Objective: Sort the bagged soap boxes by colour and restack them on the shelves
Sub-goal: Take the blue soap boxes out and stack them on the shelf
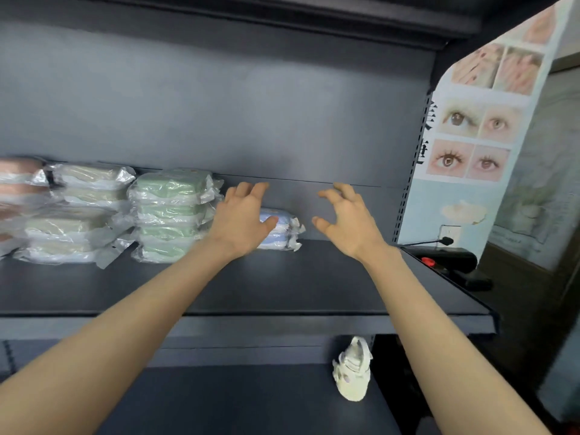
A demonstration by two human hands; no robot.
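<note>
We reckon we're on the blue stack, toward the shelf's back edge beside the green stack: L hand spread over it, R hand slack, empty; next, square it w/ 2 hands.

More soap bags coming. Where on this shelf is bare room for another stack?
Bare shelf lies right of the blue stack, to the right end, and along the front. Left is crowded: green stack, cream stack, pink stack.

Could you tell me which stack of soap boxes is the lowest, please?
The blue stack, rightmost, beside the green stack: roughly two boxes high, partly behind the left hand.
</note>
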